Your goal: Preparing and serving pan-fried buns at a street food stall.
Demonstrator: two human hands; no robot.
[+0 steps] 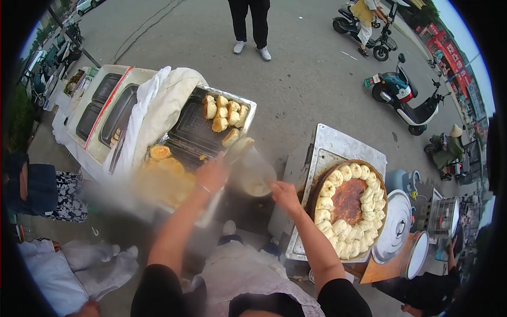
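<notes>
My left hand (214, 172) is closed on a blurred utensil (229, 157), with pale buns (241, 146) at its far end above the tray's right edge. My right hand (284, 194) pinches the rim of a translucent bag or bowl (257, 180), just below those buns; blur hides which it is. Browned buns (220, 115) stand in the far corner of the foil-edged tray (250, 119), and more (160, 152) lie at its near left, partly behind haze. To the right, a round pan (317, 198) holds pale pleated buns (344, 171) around a browned middle.
White cloth (174, 89) covers part of the stall beside metal tongs (117, 152). Right of the pan are a metal lid (393, 228) and a gas cylinder (402, 180). One person (249, 20) stands ahead; others are at left and lower right. A scooter (412, 99) stands beyond.
</notes>
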